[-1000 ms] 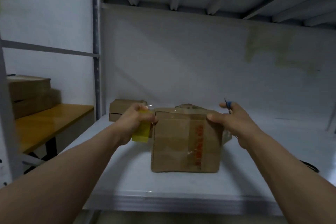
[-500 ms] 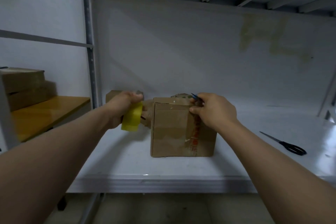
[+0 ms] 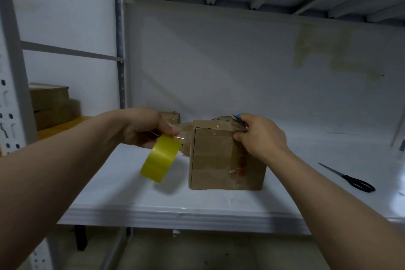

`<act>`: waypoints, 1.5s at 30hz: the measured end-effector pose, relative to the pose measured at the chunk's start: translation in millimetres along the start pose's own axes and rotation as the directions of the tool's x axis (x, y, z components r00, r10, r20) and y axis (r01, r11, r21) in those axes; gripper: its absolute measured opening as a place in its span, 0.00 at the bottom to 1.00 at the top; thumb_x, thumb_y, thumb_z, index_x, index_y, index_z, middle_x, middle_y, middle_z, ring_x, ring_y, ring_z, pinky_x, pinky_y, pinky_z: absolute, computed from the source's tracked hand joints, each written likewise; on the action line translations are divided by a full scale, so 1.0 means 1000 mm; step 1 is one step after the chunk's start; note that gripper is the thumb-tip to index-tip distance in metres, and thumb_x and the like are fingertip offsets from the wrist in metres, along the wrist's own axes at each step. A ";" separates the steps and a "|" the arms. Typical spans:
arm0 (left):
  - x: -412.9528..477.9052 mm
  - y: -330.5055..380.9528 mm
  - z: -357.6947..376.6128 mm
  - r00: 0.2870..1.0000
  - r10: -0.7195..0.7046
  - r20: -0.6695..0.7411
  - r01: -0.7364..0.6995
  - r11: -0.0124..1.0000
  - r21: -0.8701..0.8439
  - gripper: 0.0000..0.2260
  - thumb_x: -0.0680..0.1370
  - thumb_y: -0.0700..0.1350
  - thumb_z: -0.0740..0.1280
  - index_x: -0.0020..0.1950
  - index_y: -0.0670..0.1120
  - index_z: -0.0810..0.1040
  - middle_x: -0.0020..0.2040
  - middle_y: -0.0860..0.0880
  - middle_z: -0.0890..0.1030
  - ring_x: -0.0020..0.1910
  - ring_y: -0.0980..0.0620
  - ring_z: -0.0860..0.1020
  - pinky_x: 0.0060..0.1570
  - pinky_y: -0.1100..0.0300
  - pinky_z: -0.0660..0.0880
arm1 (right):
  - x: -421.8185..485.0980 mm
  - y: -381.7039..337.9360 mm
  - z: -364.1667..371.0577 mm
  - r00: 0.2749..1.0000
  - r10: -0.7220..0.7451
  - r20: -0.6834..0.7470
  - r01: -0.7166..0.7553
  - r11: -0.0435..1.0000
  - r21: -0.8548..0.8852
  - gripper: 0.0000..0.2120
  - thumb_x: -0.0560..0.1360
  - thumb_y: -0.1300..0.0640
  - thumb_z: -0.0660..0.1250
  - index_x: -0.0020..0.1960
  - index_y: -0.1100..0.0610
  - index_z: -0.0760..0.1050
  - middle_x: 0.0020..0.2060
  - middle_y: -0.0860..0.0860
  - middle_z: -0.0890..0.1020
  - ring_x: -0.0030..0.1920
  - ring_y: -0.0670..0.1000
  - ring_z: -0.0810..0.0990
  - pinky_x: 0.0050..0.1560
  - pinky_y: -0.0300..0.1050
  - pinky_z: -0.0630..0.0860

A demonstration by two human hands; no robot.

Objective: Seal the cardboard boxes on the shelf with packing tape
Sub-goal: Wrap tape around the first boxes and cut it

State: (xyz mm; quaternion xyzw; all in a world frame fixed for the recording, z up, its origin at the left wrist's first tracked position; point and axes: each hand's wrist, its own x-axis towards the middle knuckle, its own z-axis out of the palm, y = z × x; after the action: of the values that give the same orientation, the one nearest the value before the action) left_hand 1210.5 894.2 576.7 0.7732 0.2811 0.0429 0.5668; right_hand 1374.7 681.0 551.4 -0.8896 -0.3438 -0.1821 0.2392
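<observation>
Yellow packing-tape roll [image 3: 161,158], likely light and slick, is pinched by left hand [image 3: 142,129]; right hand [image 3: 260,136] grips stiff brown cardboard box [image 3: 214,160] at its top edge.

Both bare forearms come in from the near corners and converge toward the far middle. Left grip [image 3: 142,130]: back of hand up, wrist roughly straight, fingers curled down onto the top of the yellow tape roll [image 3: 161,158], which hangs tilted below it; exact hold not resolvable. Right grip [image 3: 262,136]: knuckles up, fingers curled, thumb pressed at the top front edge of the box [image 3: 210,160], small blue-tipped tool [image 3: 238,117] pinched at the fingertips. Grips roughly level, apart.
</observation>
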 end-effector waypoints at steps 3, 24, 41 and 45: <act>-0.014 0.010 0.017 0.989 0.012 0.147 -0.023 0.997 0.069 0.03 0.78 0.41 0.70 0.47 0.41 0.81 0.34 0.47 0.81 0.29 0.54 0.80 0.28 0.64 0.77 | -0.001 -0.005 0.001 0.999 -0.004 0.037 0.004 1.000 0.000 0.14 0.78 0.51 0.67 0.62 0.42 0.76 0.50 0.44 0.80 0.51 0.50 0.76 0.43 0.46 0.72; 0.004 0.059 0.051 0.959 0.180 -0.217 -0.233 0.940 -0.250 0.07 0.75 0.42 0.73 0.51 0.41 0.84 0.43 0.49 0.75 0.30 0.56 0.63 0.25 0.66 0.64 | -0.075 -0.042 -0.013 0.951 -0.182 0.251 -0.105 0.572 0.814 0.18 0.65 0.39 0.72 0.45 0.53 0.82 0.38 0.48 0.86 0.40 0.46 0.84 0.44 0.42 0.80; 0.082 0.065 0.048 0.952 0.126 -0.280 -0.192 0.956 -0.222 0.11 0.75 0.42 0.73 0.56 0.42 0.85 0.61 0.52 0.81 0.49 0.55 0.79 0.64 0.41 0.69 | -0.062 -0.042 0.010 0.910 0.206 0.359 -0.408 0.592 0.695 0.31 0.73 0.34 0.68 0.56 0.63 0.77 0.51 0.62 0.82 0.50 0.61 0.83 0.58 0.64 0.79; 0.103 0.061 0.049 0.971 0.070 -0.229 -0.138 0.944 -0.299 0.07 0.78 0.38 0.69 0.55 0.40 0.84 0.47 0.52 0.83 0.40 0.56 0.80 0.51 0.50 0.76 | -0.055 -0.041 0.016 0.903 0.209 0.375 -0.423 0.578 0.698 0.31 0.72 0.33 0.69 0.56 0.61 0.78 0.53 0.62 0.82 0.52 0.62 0.83 0.58 0.67 0.78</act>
State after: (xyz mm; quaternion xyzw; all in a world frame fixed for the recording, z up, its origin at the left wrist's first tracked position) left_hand 1338.7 890.2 588.5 0.6784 0.2888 0.2003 0.6452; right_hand 1310.2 687.2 523.4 -0.7660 -0.2496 0.1411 0.5754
